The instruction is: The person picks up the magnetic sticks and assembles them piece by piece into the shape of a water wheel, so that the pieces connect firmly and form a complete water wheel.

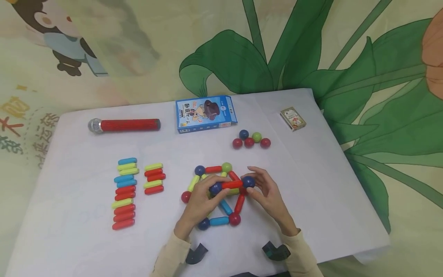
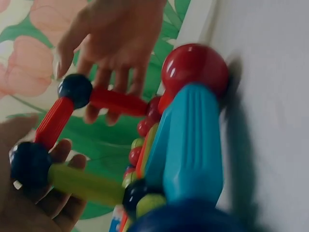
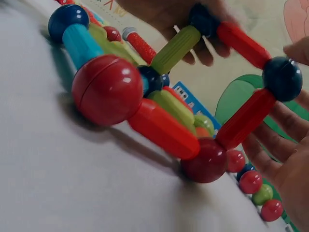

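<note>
A frame of coloured rods and balls stands on the table, with a raised part made of a red rod [image 1: 232, 184] between two dark blue balls. My left hand [image 1: 200, 198] holds the left blue ball [image 1: 215, 188], its thumb and fingers around it. At the right blue ball [image 1: 248, 182], my right hand [image 1: 271, 196] has its thumb close to the ball and its fingers extended behind. A yellow-green rod [image 2: 89, 184] runs down from the left ball, and a red rod [image 3: 247, 118] from the right one. Below lie a red ball [image 1: 234, 219] and blue rod [image 1: 219, 221].
Left are loose rods in two columns [image 1: 124, 207] [image 1: 154, 181]. Several spare balls [image 1: 249, 142] sit behind the frame. Farther back lie a red microphone [image 1: 129, 124], a blue box [image 1: 205, 113] and a small card box [image 1: 292, 118].
</note>
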Demonstrator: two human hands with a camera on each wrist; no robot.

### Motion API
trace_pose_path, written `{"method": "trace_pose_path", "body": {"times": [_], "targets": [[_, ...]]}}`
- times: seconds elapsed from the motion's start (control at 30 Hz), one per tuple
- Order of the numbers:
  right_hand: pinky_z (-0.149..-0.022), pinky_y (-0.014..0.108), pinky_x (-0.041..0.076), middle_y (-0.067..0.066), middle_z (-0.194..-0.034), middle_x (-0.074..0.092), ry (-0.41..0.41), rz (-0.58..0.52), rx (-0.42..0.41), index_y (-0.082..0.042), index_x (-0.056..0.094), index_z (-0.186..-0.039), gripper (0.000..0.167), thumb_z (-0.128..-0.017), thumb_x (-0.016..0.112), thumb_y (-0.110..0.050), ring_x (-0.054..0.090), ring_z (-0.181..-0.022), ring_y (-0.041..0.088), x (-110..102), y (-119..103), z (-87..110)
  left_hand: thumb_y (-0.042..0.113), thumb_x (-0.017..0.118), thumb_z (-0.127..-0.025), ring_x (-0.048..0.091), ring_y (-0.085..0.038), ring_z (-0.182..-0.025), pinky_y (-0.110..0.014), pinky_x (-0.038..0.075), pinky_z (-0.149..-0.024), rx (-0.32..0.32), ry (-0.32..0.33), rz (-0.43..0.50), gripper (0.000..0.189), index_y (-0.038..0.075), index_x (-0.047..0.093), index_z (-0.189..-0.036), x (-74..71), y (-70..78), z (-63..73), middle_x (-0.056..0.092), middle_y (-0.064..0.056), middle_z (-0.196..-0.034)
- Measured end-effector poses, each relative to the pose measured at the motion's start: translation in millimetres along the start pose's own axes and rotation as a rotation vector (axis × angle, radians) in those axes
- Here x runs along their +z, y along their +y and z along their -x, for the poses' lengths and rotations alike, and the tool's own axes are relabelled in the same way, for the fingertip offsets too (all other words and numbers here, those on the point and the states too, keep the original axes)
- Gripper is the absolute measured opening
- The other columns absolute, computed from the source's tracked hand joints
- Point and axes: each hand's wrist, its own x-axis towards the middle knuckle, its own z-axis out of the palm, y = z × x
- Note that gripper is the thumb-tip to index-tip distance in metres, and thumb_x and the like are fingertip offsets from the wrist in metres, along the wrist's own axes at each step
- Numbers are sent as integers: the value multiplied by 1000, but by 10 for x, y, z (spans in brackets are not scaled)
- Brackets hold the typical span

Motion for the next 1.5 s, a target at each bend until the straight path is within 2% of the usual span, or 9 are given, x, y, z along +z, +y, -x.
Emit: {"method": "trace_pose_path", "body": {"times": [0.2,0.33,0.5,0.6,0.8,0.97,1.2,1.33,1.5], "targets": [[-93,21,47,15,-115,64,61,25,79,3,43,-136,43,-95,51,-5,61,-105,8,-87,108,61,14,61,-93,57,-15,-112,-29,48,-94,-109,172,-24,29,14,61,-122,-435,-152,144,63,1,-120],[-91,20,48,15,-115,63,90,78,131,-1,45,-136,42,-95,55,-6,60,-105,9,-145,179,126,8,67,-89,60,-13,-105,-11,45,-86,-218,372,-199,29,13,63,-118,-824,-388,398,64,1,-115],[-82,22,51,3,-109,65,31,259,201,-10,52,-131,46,-88,67,-10,60,-98,11,-95,233,177,4,75,-81,60,-19,-103,0,35,-82,-318,397,-462,37,8,63,-115,-1074,-524,675,64,-5,-110],[-74,23,51,-4,-99,65,19,392,187,-13,57,-124,45,-83,74,-12,57,-88,12,-21,249,158,5,76,-80,58,-22,-106,-8,41,-85,-325,354,-544,39,8,62,-116,-1113,-535,723,64,-6,-112],[-62,21,49,-8,-85,59,22,469,180,-17,62,-114,37,-81,77,-14,53,-75,12,67,250,65,3,77,-78,54,-30,-109,-51,54,-83,-309,316,-600,42,6,61,-117,-1120,-534,704,60,-13,-114],[-60,22,50,-3,-86,62,-2,468,223,-15,62,-116,35,-83,75,-16,54,-73,14,67,280,-197,1,76,-78,52,-33,-108,-53,54,-82,-350,285,-660,44,5,60,-119,-1115,-529,704,57,-15,-113],[-71,28,54,5,-106,66,-147,488,274,-13,59,-121,37,-87,71,-20,60,-85,18,120,349,-971,2,75,-80,55,-33,-110,-51,53,-86,-402,252,-614,46,6,58,-123,-1065,-522,720,59,-14,-117],[-84,31,55,6,-115,66,-238,468,262,-14,55,-128,39,-91,66,-20,63,-99,21,235,375,-1300,2,77,-78,60,-27,-105,-46,55,-85,-326,281,-544,45,7,61,-119,-994,-505,708,64,-10,-114],[-88,36,54,6,-116,64,-201,461,230,-15,55,-130,37,-93,62,-19,62,-102,22,285,280,-1332,2,79,-76,61,-16,-97,-33,55,-81,-197,323,-446,43,10,64,-114,-915,-406,613,66,-3,-107]]}}
